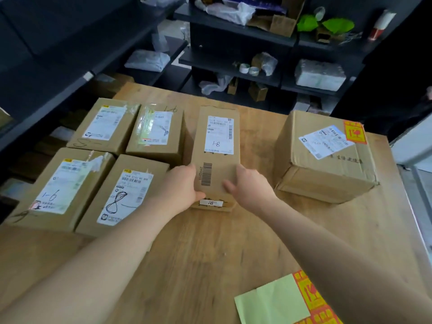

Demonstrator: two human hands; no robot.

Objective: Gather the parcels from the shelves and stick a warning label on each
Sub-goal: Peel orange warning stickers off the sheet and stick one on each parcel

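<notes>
Gathering step: left hand and right hand clasp the narrow cardboard parcel at frame centre on the wooden table. Next move likely requires a warning label from the sticker sheet, lower right.

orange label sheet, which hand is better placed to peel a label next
Probably right: the orange warning label sheet lies beside the right forearm; right hand and left hand both grip the narrow brown cardboard parcel.
</notes>
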